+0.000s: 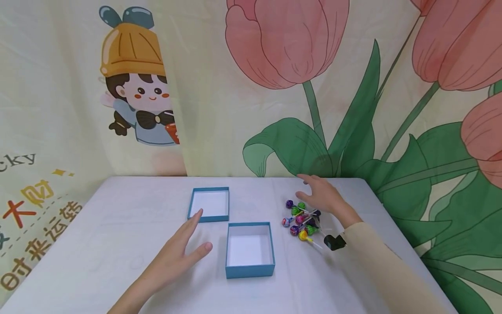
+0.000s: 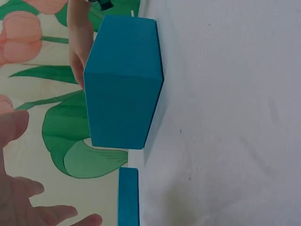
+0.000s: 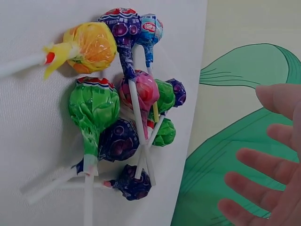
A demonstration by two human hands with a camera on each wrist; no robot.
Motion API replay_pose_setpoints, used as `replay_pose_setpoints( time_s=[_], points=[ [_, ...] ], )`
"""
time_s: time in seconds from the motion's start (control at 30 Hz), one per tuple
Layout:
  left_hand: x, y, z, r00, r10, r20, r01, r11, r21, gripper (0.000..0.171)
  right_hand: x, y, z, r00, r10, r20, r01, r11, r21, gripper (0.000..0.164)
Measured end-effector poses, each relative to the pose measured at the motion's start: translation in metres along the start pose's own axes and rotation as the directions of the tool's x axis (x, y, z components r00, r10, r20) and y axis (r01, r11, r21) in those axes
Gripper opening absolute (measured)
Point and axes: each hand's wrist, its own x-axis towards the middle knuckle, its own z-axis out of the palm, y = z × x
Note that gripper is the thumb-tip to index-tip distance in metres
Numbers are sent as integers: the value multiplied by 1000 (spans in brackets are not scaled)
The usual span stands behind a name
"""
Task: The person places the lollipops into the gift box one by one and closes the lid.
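In the head view a blue open box (image 1: 250, 274) with a white inside stands at the front middle of the table. Behind it to the left lies a shallow blue lid (image 1: 213, 218), its white inside facing up. My left hand (image 1: 176, 255) hovers left of the box, fingers straight and thumb apart, holding nothing. Over at the right is a loose pile of wrapped lollipops (image 1: 300, 219) in green, purple, pink, blue and yellow. My right hand (image 1: 323, 196) reaches just behind and above that pile, fingers extended. The right wrist view shows its spread fingers (image 3: 254, 188) apart from the lollipops (image 3: 94, 106).
A white cloth covers the table (image 1: 98, 231). Behind it hangs a curtain (image 1: 208, 109) printed with tulips and a cartoon figure. A black wrist camera (image 1: 334, 242) sits at the right sleeve, close to the yellow lollipop (image 1: 303, 235).
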Motion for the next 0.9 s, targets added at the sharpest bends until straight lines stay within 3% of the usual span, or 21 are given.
replay_pose_setpoints(
  time_s=[0.13,0.33,0.47,0.9],
  points=[
    [2,3,7,999,-14,43,18,996,-86,86,1,-2,3,1000,0,9,0,1000,17,66],
    [5,7,17,987,-91,132,117,972,-205,89,4,-4,10,999,-9,34,8,999,50,62],
    [6,9,24,982,-121,144,155,954,-257,88,6,-6,17,999,-10,38,8,998,57,57],
    [5,11,44,977,-118,176,178,907,-382,83,13,-1,38,997,15,72,-21,996,86,48]
  ],
)
